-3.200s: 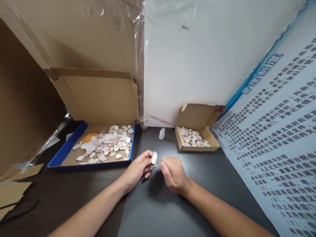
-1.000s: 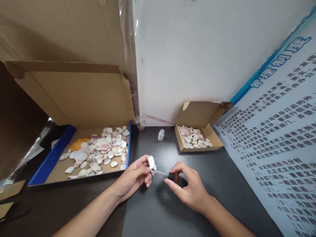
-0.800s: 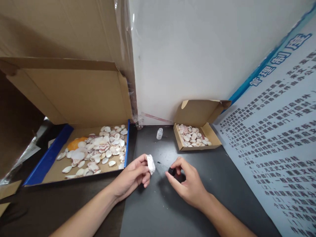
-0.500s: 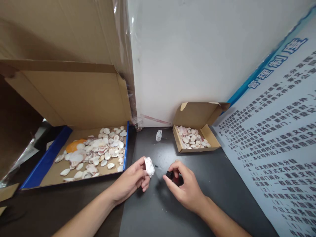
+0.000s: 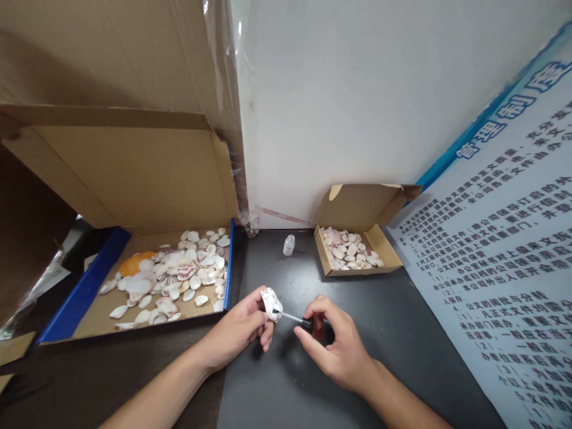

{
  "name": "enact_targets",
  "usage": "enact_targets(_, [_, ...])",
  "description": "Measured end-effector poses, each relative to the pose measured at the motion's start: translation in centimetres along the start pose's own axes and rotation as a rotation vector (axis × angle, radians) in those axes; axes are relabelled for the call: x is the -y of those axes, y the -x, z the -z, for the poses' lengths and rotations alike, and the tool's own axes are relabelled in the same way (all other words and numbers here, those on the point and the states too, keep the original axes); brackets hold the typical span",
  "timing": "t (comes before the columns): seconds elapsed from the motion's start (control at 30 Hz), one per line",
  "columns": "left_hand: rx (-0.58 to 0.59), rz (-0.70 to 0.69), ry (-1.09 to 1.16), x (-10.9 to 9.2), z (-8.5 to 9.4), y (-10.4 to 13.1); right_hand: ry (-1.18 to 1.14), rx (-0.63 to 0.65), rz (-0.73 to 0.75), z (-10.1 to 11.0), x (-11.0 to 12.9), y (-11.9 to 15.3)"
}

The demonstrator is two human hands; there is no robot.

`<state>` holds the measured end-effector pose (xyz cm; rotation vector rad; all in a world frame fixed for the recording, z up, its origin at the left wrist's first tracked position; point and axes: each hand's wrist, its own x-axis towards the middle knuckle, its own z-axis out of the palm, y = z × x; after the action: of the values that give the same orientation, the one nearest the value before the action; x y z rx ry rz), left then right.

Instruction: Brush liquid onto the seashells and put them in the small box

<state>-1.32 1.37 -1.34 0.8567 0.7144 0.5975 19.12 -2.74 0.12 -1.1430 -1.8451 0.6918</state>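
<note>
My L fingers [image 5: 256,323] are clamped on the shell [image 5: 269,300] above the bench [image 5: 268,387], R fingers [image 5: 311,345] pinching the brush [image 5: 292,318]; shell's prob. light, stiff & brittle, so best gripped gently by its edge.

Diffuse, dimmish light; soft shadows on dark mat [image 5: 402,333]; glare on plastic film [image 5: 238,36]; edges stretched.
</note>
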Motion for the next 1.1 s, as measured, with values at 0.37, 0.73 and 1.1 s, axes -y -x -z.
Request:
enact_targets(0.37, [0.006,0.002,-0.008,-0.6,-0.5,0.2,0.045,0.003,-0.027,0.1,0.0,-0.1])
enact_targets(0.73, [0.004,-0.008,-0.034,-0.5,-0.4,0.2,0.081,0.010,-0.012,0.0,0.3,0.0])
enact_targets(1.1, [-0.010,-0.019,0.046,-1.0,-1.1,0.4,0.049,-0.033,0.014,0.1,0.4,0.1])
